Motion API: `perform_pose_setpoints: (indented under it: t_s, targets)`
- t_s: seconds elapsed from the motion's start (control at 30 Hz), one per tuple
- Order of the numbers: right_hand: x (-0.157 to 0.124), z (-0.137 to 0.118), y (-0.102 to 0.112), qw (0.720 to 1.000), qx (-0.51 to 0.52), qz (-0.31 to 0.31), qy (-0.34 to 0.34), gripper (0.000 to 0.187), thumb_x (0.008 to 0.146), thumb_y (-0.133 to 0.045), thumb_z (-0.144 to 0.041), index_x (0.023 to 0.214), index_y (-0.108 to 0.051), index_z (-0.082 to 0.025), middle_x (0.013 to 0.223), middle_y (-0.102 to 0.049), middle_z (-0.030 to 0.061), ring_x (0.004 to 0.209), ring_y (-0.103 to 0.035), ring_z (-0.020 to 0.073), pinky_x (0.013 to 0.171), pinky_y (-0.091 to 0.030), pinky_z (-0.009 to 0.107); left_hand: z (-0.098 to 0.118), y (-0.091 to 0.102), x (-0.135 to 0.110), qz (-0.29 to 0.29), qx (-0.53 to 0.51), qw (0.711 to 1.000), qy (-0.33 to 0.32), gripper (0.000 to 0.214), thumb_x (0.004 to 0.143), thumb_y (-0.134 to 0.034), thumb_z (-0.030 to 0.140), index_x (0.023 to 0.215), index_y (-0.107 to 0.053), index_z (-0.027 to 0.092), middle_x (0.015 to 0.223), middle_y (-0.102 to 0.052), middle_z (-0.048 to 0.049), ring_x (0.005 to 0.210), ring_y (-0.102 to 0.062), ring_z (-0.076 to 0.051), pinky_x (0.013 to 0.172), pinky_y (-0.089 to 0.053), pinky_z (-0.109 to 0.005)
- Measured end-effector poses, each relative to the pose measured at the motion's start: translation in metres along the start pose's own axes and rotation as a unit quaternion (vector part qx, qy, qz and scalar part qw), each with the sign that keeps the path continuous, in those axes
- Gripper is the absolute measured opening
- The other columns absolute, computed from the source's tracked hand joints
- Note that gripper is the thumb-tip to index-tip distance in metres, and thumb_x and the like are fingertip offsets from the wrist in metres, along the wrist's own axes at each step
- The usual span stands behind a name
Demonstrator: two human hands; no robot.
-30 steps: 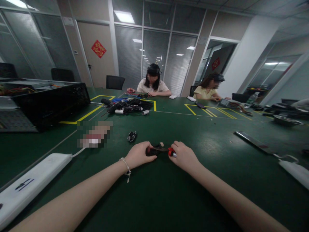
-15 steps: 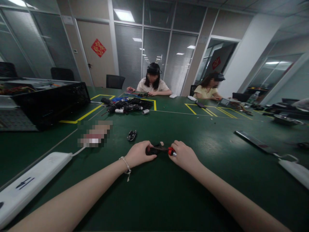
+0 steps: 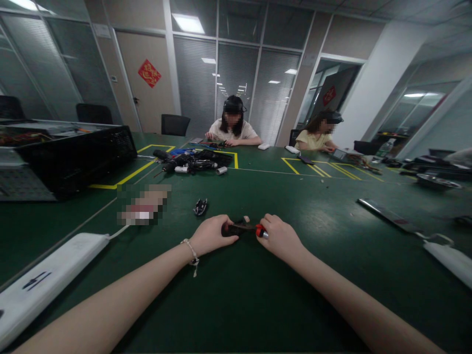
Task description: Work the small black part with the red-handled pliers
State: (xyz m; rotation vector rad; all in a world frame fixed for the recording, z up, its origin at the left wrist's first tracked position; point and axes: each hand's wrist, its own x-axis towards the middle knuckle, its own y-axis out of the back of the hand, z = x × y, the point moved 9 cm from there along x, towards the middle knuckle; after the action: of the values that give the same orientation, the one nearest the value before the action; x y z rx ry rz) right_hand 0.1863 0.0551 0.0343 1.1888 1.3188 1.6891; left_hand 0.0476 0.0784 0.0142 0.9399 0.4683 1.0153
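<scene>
Near the middle of the green table point(image 3: 236, 295), my left hand point(image 3: 212, 232) is closed around a small dark part point(image 3: 230, 229), pinched between thumb and fingers. Opposite it, my right hand point(image 3: 280, 235) grips a screwdriver-like tool point(image 3: 261, 231) with a red and silver handle. Its thin dark shaft points left and reaches the dark part; the exact contact is too small to make out. A tiny pale piece point(image 3: 246, 219) lies just beyond, between the hands. Farther left sits a small black-and-silver part point(image 3: 200, 207), touched by neither hand.
A white power strip point(image 3: 55, 268) and a black computer case point(image 3: 81, 162) occupy the left. Cables and tools form a pile point(image 3: 195, 160) at the back. To the right lie a dark phone point(image 3: 385, 215) and a white power bank point(image 3: 448, 260). Two people sit across the table.
Both hands keep nearly the same place and hold. Across the table, one person's hand has shifted slightly. The whole view has moved a few pixels.
</scene>
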Motion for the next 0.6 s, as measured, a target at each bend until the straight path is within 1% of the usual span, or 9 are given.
perform_pose_setpoints:
  t_s: [0.17, 0.4, 0.6]
  targets:
    - [-0.0002, 0.0006, -0.0013, 1.000, -0.005, 0.001, 0.002, 0.018, 0.074, -0.049, -0.030, 0.084, -0.056, -0.016, 0.088, -0.055, 0.0061, 0.078, -0.050, 0.0161, 0.064, -0.044, 0.025, -0.0002, -0.0001, 0.0003, 0.000, -0.001, 1.000, 0.002, 0.031, 0.067, -0.057, 0.045, 0.085, -0.055, 0.020, 0.082, -0.057, -0.0004, 0.072, -0.054, -0.016, 0.057, -0.037, -0.024]
    - [0.0003, -0.0008, -0.0021, 1.000, -0.007, 0.001, 0.002, 0.019, 0.073, -0.050, -0.029, 0.085, -0.057, -0.016, 0.089, -0.055, 0.0064, 0.078, -0.050, 0.0159, 0.065, -0.043, 0.025, 0.0010, 0.0005, 0.0005, 0.007, -0.008, 1.000, -0.013, 0.030, 0.067, -0.058, 0.045, 0.084, -0.055, 0.020, 0.081, -0.057, 0.0000, 0.071, -0.054, -0.016, 0.057, -0.037, -0.024]
    - [0.0002, -0.0001, -0.0007, 1.000, -0.006, 0.004, 0.005, 0.020, 0.073, -0.051, -0.029, 0.085, -0.057, -0.015, 0.088, -0.055, 0.0064, 0.078, -0.050, 0.0162, 0.065, -0.044, 0.025, -0.0001, 0.0001, 0.0000, -0.001, -0.008, 1.000, -0.009, 0.031, 0.068, -0.058, 0.045, 0.086, -0.055, 0.020, 0.082, -0.057, 0.0002, 0.071, -0.054, -0.016, 0.056, -0.038, -0.024]
